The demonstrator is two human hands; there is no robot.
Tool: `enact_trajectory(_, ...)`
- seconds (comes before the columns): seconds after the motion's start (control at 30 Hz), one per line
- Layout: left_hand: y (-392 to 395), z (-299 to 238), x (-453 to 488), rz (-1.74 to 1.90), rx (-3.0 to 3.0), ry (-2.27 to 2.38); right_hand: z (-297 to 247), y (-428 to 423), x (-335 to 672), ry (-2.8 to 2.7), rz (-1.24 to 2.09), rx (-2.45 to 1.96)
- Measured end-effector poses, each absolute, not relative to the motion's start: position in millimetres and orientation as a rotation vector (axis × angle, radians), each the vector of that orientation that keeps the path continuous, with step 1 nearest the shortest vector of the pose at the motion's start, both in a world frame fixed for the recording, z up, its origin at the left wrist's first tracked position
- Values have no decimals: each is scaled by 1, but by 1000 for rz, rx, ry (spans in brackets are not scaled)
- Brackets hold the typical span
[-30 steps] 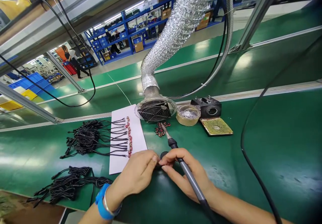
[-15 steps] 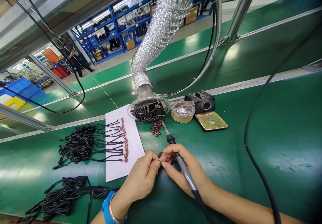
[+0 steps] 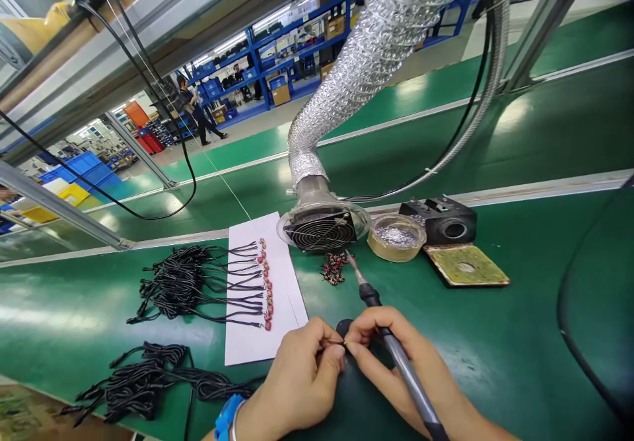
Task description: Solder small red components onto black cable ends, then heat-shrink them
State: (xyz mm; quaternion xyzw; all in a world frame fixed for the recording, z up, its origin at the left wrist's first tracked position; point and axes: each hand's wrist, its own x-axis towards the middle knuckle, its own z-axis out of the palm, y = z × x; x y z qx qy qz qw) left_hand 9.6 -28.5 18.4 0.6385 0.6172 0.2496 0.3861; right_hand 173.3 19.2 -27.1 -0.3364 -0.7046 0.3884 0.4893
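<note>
My left hand (image 3: 304, 378) is closed, thumb and forefinger pinching a thin dark wire (image 3: 335, 342). Against its tip, the thumb and forefinger of my right hand (image 3: 411, 355) press together. A soldering iron (image 3: 402, 356) also lies in my right hand, its tip pointing up and away from me. Just behind the fingertips shows a small black round object (image 3: 343, 326), partly hidden. Small red and black parts (image 3: 334, 268) lie in a heap near the iron's tip. On a white sheet (image 3: 287, 289), black cables (image 3: 178, 282) end in a row of red pieces (image 3: 268, 289).
A fume extractor (image 3: 324, 230) with a silver duct (image 3: 356, 65) stands behind the parts. To its right are a round tub (image 3: 396, 246), a black iron holder (image 3: 446, 222) and a yellow sponge tray (image 3: 465, 266). More black cables (image 3: 133, 381) lie front left. A person (image 3: 195, 111) is far off.
My view has shifted, so the bench items sit further right or lower in the picture. Both hands stay together at the wire, with the soldering iron still in the right. The distant person has moved.
</note>
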Motion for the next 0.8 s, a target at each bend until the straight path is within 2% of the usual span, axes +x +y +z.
enact_trajectory(0.23,-29,-7,14,911,1018,1362,-42,10,155,-1627,722,-802)
enact_trajectory(0.43,-28,-6,16,948,984,1390,-45,6,150,-1582,856,-915)
enact_trajectory(0.8,-17,0,6,893,1096,1326,-46,12,167,-1712,821,-759)
